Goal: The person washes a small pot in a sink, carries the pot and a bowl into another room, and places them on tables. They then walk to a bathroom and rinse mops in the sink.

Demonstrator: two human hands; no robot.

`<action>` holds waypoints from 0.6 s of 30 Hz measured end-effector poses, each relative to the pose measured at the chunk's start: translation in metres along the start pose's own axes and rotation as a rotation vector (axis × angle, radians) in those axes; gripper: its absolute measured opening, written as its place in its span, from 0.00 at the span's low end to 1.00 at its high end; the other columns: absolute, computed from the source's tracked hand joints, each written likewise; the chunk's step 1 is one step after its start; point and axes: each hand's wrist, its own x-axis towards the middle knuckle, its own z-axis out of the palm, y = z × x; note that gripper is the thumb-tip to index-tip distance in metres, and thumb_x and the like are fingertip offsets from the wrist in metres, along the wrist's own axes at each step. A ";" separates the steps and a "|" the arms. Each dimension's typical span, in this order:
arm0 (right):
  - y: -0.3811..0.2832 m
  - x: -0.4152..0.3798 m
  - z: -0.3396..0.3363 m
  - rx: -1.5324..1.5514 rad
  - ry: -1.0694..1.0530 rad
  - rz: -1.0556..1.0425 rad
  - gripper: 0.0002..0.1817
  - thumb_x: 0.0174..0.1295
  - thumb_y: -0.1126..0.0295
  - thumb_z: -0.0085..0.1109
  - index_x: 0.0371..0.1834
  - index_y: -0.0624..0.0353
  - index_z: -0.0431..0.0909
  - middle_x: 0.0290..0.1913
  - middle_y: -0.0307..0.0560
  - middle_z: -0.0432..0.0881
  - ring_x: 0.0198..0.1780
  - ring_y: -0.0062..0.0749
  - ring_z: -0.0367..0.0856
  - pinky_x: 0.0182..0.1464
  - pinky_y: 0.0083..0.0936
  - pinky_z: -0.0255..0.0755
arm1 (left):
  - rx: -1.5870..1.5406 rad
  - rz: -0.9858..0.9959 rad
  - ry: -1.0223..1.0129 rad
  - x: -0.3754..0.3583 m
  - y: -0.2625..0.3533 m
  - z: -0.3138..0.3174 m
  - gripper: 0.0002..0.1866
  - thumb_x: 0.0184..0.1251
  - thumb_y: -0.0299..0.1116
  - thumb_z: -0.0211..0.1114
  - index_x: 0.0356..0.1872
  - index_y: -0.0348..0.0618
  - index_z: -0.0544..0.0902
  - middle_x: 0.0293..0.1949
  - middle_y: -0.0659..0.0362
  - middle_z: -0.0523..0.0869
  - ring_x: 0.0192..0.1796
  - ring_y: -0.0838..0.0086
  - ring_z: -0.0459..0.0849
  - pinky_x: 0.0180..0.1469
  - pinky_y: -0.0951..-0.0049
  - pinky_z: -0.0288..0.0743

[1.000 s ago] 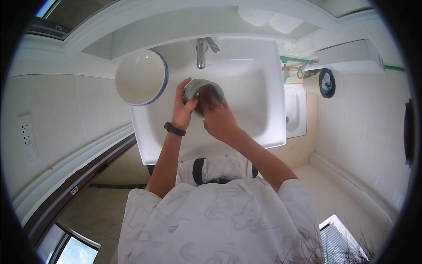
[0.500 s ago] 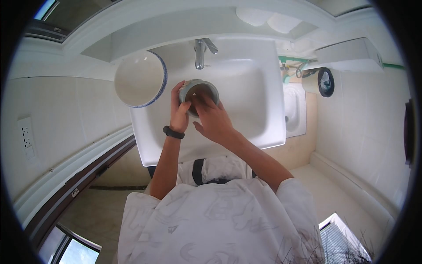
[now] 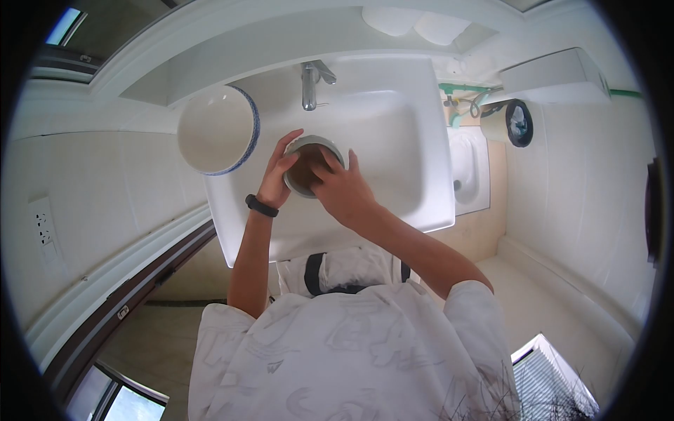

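Note:
A round pot with a pale grey rim and a brown inside is held over the sink basin, its mouth facing up. My left hand, with a black band at the wrist, is wrapped round the pot's left side, its thumb at the rim. From the right, my right hand reaches over the rim with fingers spread. Some of its fingertips are inside the pot, and one finger stands apart outside the right wall. Below both hands lies the white sink.
A large white bowl with a blue-patterned edge rests at the sink's left corner. The chrome faucet stands behind the pot. A bin with a dark liner is at the right, near green pipes.
My right hand has drawn partly out of the pot, its fingers more spread, one now outside the rim. My left hand still holds the pot, which tilts slightly differently.

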 end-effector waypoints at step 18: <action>-0.020 0.007 0.008 0.619 0.205 0.274 0.43 0.52 0.69 0.66 0.71 0.69 0.56 0.66 0.63 0.70 0.71 0.57 0.61 0.66 0.58 0.58 | 0.138 0.279 0.182 0.007 -0.010 0.021 0.36 0.65 0.48 0.60 0.71 0.41 0.64 0.62 0.49 0.75 0.63 0.60 0.76 0.67 0.61 0.69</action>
